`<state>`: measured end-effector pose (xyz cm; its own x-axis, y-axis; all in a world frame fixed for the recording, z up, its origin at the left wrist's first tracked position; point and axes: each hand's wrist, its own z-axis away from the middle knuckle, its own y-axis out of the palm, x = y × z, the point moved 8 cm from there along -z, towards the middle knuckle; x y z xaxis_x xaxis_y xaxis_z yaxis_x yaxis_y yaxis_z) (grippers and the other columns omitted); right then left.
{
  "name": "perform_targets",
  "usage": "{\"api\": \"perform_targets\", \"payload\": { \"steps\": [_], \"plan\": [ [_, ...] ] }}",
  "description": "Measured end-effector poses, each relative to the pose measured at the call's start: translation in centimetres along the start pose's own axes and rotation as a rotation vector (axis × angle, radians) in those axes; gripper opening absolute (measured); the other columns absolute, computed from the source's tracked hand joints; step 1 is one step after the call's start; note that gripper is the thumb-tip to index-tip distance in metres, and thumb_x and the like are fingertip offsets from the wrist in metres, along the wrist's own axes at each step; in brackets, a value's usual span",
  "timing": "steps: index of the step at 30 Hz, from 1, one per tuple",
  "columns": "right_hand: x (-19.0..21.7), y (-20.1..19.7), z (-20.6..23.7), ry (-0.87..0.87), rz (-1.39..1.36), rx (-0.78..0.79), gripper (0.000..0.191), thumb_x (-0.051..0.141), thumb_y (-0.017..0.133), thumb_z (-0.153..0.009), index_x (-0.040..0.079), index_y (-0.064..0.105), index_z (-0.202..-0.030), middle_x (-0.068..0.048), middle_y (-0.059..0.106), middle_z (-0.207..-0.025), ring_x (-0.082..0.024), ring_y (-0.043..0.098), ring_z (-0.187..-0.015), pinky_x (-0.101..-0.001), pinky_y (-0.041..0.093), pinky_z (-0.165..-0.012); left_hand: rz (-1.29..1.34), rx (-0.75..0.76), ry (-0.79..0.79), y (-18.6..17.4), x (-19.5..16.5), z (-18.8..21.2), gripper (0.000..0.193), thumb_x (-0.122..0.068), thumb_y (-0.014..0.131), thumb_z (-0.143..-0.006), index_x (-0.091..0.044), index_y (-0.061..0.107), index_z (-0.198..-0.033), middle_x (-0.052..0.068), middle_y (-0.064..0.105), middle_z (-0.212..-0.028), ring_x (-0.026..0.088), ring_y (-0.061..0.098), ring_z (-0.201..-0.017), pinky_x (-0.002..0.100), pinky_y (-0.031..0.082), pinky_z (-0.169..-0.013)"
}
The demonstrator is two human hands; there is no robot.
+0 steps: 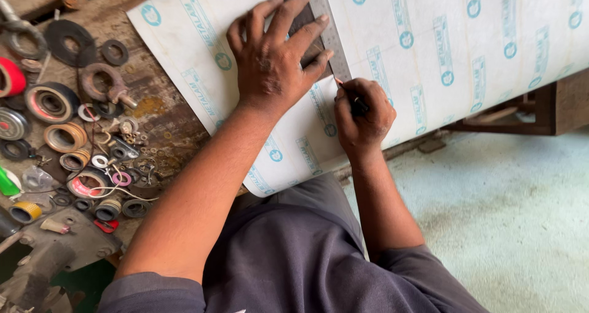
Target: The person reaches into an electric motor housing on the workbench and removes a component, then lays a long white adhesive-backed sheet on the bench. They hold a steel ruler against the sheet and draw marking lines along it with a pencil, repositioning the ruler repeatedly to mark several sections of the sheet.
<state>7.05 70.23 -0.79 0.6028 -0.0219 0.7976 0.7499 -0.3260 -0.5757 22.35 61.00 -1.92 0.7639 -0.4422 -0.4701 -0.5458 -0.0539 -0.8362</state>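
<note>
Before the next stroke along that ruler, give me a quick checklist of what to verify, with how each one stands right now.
1. Left hand pressing the dark metal straightedge flat, fingers spread: ok.
2. Right hand gripping the thin dark marking tool, tip at the straightedge's edge: ok.
3. White film-covered sheet with blue printing lying flat under both hands: ok.
4. Sheet's near corner supported: not ok, it overhangs the worn wooden bench.
5. Loose rings and washers kept off the sheet: ok, they lie to its left.
6. Line already marked: cannot tell.
</note>
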Motion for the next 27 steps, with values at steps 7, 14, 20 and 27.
{"api": "perform_targets", "payload": {
  "steps": [7, 14, 20, 27],
  "plan": [
    [0.3, 0.1, 0.1, -0.037, -0.014, 0.027, 0.017, -0.007, 0.071, -0.089, 0.001, 0.065, -0.102, -0.011, 0.068, -0.09, -0.021, 0.068, -0.078, -0.0316, 0.054, -0.074, -0.008, 0.018, -0.001, 0.3, 0.0, 0.3, 0.039, -0.041, 0.085, -0.093, -0.027, 0.074, -0.128, -0.003, 0.049, -0.156, 0.024, 0.04, -0.142, 0.055, 0.026, -0.116],
    [0.8, 0.3, 0.0, -0.092, 0.031, 0.021, 0.017, -0.007, 0.072, -0.089, 0.001, 0.064, -0.102, -0.011, 0.068, -0.09, -0.022, 0.067, -0.08, -0.0326, 0.054, -0.073, 0.0, 0.021, -0.006, 0.0, -0.1, 0.1, 0.041, -0.04, 0.085, -0.091, -0.027, 0.074, -0.129, -0.003, 0.05, -0.155, 0.024, 0.04, -0.142, 0.056, 0.026, -0.115],
    [1.0, 0.4, 0.2, -0.121, 0.068, 0.023, 0.019, -0.007, 0.073, -0.089, 0.002, 0.063, -0.102, -0.011, 0.068, -0.091, -0.024, 0.067, -0.081, -0.0347, 0.055, -0.073, 0.005, 0.028, -0.009, 0.2, 0.0, 0.1, 0.044, -0.039, 0.085, -0.09, -0.028, 0.075, -0.132, -0.003, 0.05, -0.155, 0.025, 0.04, -0.142, 0.056, 0.026, -0.115],
    [1.6, 0.6, 0.1, -0.16, 0.09, 0.041, 0.02, -0.007, 0.074, -0.089, 0.001, 0.062, -0.102, -0.012, 0.069, -0.093, -0.025, 0.068, -0.084, -0.0355, 0.056, -0.074, -0.002, 0.026, -0.009, 0.4, 0.1, 0.1, 0.043, -0.041, 0.084, -0.092, -0.028, 0.074, -0.132, -0.003, 0.05, -0.154, 0.024, 0.039, -0.142, 0.056, 0.025, -0.116]
  ]
}}
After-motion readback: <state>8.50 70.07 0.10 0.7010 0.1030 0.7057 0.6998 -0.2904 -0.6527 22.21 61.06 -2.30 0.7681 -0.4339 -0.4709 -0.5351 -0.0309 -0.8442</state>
